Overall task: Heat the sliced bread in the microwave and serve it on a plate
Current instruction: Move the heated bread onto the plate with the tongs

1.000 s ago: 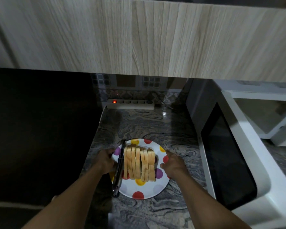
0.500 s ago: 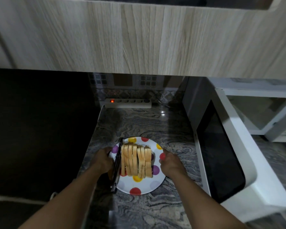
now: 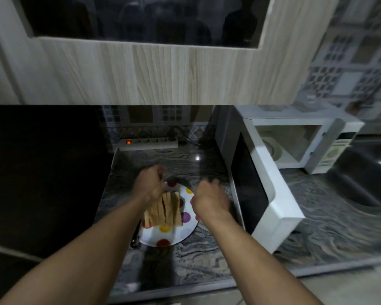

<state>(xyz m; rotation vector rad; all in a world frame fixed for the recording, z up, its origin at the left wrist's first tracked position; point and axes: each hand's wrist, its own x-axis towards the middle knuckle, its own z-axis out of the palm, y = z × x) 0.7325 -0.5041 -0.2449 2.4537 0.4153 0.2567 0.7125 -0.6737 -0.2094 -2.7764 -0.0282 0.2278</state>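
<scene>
Several slices of bread [image 3: 165, 209] stand on edge on a white plate with coloured dots [image 3: 185, 230], which rests on the marbled counter. My left hand [image 3: 151, 186] hovers over the plate's far left rim with its fingers curled, holding nothing I can see. Over the plate's right rim, my right hand [image 3: 209, 199] is also curled and holds nothing. The white microwave [image 3: 295, 119] stands at the right. Its door [image 3: 262, 194] is swung wide open towards me, and the turntable [image 3: 271, 150] shows inside.
Dark tongs [image 3: 135, 241] lie along the plate's left edge, mostly under my left forearm. A power strip [image 3: 147, 143] with a lit red switch sits against the back tiles. A wooden wall cabinet [image 3: 163, 73] hangs overhead. A dark sink [image 3: 361, 172] lies at the far right.
Both hands have let go of the plate's rim and moved forward over it. The plate stays on the counter. My view has tilted up and right, showing the microwave's inside.
</scene>
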